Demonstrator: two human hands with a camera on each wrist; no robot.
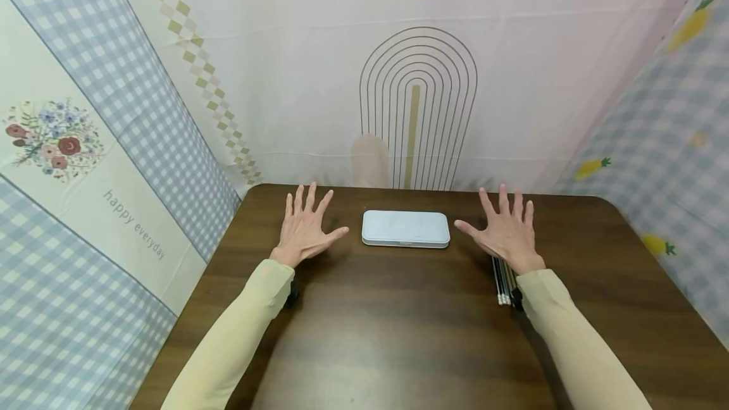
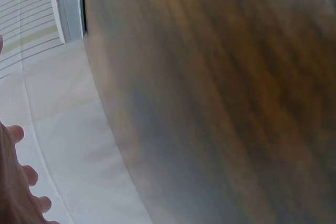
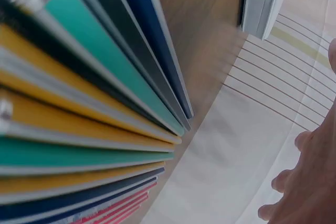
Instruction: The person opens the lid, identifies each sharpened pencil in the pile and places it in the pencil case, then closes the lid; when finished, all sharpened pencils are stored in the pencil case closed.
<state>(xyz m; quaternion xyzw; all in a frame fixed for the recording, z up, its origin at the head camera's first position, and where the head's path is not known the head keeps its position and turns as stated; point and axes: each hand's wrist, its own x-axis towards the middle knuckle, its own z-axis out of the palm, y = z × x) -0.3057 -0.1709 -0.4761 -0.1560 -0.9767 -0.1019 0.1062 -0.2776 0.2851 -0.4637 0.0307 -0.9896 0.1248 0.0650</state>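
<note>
Both hands hover over the brown table with fingers spread and nothing in them. My left hand (image 1: 304, 228) is left of a flat white case (image 1: 405, 228) with rounded corners, thumb pointing towards it. The case lies closed near the table's far edge. On its other side is my right hand (image 1: 507, 233), thumb also towards the case. Beneath the right hand and wrist lies a bundle of pencils (image 1: 502, 283), partly hidden by them in the head view. Seen from the right wrist, these pencils (image 3: 105, 153) are teal, yellow, navy, dark and pink-striped, side by side.
The dark wooden table (image 1: 393, 315) has rounded far corners. Behind it hangs a pale curtain (image 1: 307, 81) printed with arches. A blue checked cloth (image 1: 142, 93) hangs at the left, and another cloth with yellow fruit prints (image 1: 655, 144) at the right.
</note>
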